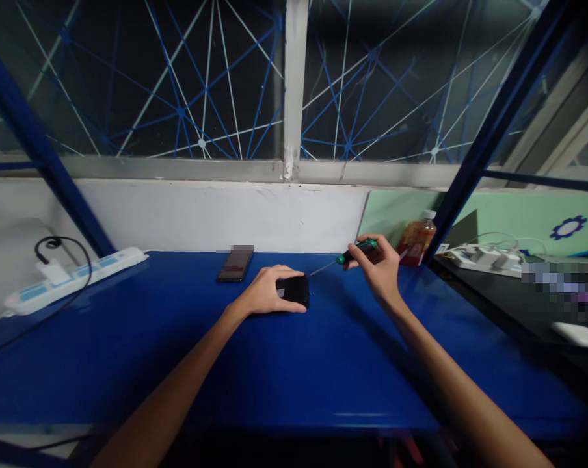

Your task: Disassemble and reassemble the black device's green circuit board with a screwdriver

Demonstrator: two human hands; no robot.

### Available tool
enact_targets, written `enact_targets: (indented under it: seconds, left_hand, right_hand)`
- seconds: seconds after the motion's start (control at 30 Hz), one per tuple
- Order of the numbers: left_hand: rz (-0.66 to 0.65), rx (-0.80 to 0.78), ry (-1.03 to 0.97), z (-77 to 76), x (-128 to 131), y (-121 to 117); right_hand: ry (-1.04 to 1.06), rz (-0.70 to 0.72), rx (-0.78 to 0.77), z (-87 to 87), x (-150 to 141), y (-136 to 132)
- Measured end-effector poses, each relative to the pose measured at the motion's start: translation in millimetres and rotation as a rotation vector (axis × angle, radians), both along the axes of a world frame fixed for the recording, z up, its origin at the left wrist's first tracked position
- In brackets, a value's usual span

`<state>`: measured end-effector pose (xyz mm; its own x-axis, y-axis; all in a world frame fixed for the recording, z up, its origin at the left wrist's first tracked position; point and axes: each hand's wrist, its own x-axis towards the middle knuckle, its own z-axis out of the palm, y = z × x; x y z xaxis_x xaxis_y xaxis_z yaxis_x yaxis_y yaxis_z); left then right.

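My left hand (267, 291) is curled round a small black device (294, 290) that lies on the blue tabletop (294, 370), thumb along its near edge. My right hand (379, 263) pinches a green-handled screwdriver (357, 251). Its thin shaft slants down to the left, and the tip sits at the upper right corner of the black device. A dark phone (234, 264) lies flat just behind my left hand, near the wall.
A white power strip (74, 276) with a plugged charger and black cable lies at the left. An orange drink bottle (417, 238) stands at the back right beside a blue frame post (489, 130). Another power strip (484, 259) rests on the neighbouring dark desk.
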<state>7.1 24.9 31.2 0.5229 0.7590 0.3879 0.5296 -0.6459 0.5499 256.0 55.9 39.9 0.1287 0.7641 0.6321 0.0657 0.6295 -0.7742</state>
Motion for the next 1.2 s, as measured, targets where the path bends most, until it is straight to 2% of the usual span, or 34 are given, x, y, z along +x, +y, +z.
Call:
enact_targets:
  seconds: [0.33,0.5,0.6,0.83,0.9,1.1,1.2]
  left_hand:
    - [0.000,0.011,0.008,-1.7,-1.6,1.3]
    - [0.009,0.024,0.000,-2.4,-1.8,1.8]
    - [0.008,0.028,-0.002,-2.4,-1.6,2.2]
    - [0.016,0.014,0.006,-3.3,-1.4,1.5]
    - [0.018,0.020,0.009,-3.6,-1.6,1.5]
    - [0.034,0.035,0.027,-4.6,-3.0,2.7]
    - [0.036,0.038,0.022,-4.8,-3.4,3.0]
  right_hand:
    - [-0.080,-0.090,-0.016,-2.6,0.7,-0.6]
    - [-0.014,0.123,-0.055,-5.8,2.3,0.7]
    - [0.010,0.168,-0.041,-5.9,1.9,0.7]
    - [-0.109,-0.064,-0.023,-5.2,0.3,-0.8]
    - [-0.143,-0.084,-0.034,-5.6,0.8,-1.0]
    - [-0.063,0.129,-0.079,-5.6,0.9,0.0]
    - [-0.032,0.145,-0.070,-5.8,0.3,0.4]
